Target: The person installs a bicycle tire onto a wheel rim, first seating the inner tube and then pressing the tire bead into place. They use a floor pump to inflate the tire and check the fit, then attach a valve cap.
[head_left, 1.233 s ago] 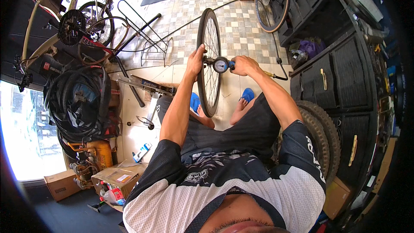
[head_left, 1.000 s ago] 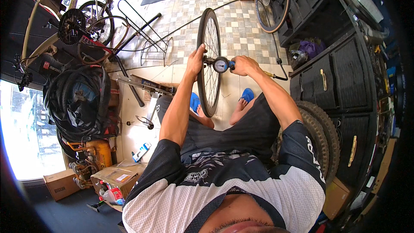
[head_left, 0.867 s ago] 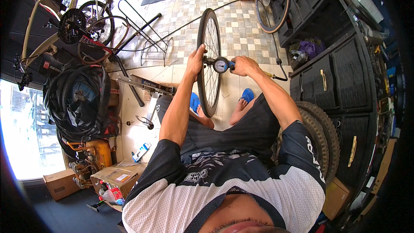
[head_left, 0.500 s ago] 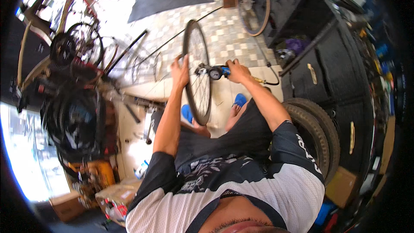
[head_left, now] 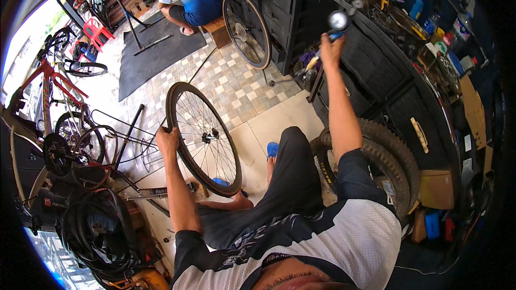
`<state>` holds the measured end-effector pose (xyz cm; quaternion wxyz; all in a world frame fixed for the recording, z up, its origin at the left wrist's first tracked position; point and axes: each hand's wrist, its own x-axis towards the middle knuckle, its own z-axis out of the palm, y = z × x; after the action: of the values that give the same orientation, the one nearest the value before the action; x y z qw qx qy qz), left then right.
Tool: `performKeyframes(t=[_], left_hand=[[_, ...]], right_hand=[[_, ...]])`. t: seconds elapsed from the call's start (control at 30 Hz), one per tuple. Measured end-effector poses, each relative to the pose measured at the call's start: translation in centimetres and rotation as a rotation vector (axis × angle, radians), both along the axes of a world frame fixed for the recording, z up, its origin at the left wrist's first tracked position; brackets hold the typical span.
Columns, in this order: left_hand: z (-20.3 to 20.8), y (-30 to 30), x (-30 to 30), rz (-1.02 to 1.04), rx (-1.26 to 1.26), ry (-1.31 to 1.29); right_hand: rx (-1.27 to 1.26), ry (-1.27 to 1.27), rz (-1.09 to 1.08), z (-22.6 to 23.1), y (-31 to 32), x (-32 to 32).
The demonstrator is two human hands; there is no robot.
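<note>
My left hand (head_left: 167, 140) is closed round the left edge of a black bicycle wheel (head_left: 208, 137). The wheel stands tilted near my feet, its spokes and hub bare in the middle. High on the right, over the dark cabinets, my right hand (head_left: 331, 51) grips a tyre inflator with a round dial gauge (head_left: 338, 20). Blue shows on the inflator beside the fingers, and a yellowish fitting (head_left: 313, 63) sticks out below them. The inflator is well apart from the wheel.
A tan-walled wheel (head_left: 247, 29) leans on black drawers. Nearby, a person (head_left: 196, 0) sits on a wooden box. Knobby tyres (head_left: 398, 156) stand by my right side. Bicycles (head_left: 59, 123) and black tubes (head_left: 97, 231) crowd the left. Tools cover the bench (head_left: 376, 8).
My right hand has carried the inflator away from the wheel's hub, up and right towards the bench. The wheel, still in my left hand, has turned to show more of its side. My view has swung right.
</note>
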<state>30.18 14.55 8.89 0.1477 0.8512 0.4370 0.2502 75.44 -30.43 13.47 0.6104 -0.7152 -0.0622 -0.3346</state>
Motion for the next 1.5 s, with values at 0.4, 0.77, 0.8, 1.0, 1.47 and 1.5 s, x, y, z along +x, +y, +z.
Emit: performKeyframes(t=[0.4,0.77,0.8,1.0,1.47,1.5], left_hand=[[0.2,-0.5,-1.8,-0.004,-0.101,-0.091],[0.4,-0.7,-4.6,-0.131,-0.126,-0.131],[0.3,-0.8,-4.5,-0.145,-0.124,-0.132],[-6.2,-1.6,-2.7,-0.143,-0.147,-0.015],[-3.5,-3.0,6.8,-0.161,-0.352,-0.085],[-3.7,-2.9,7.7,-0.171,-0.319,-0.105]], right_hand=[[0.406,0.305,0.119,4.8,-3.4,6.7],[0.411,0.373,0.047,1.0,-3.2,4.0],[0.249,0.355,-0.088,0.3,-3.1,2.7],[-0.377,0.212,-0.267,-6.4,-2.0,-5.4],[-0.581,-0.027,-0.273,19.2,-24.6,-20.3],[-0.662,0.040,-0.320,20.5,-27.4,-20.9]])
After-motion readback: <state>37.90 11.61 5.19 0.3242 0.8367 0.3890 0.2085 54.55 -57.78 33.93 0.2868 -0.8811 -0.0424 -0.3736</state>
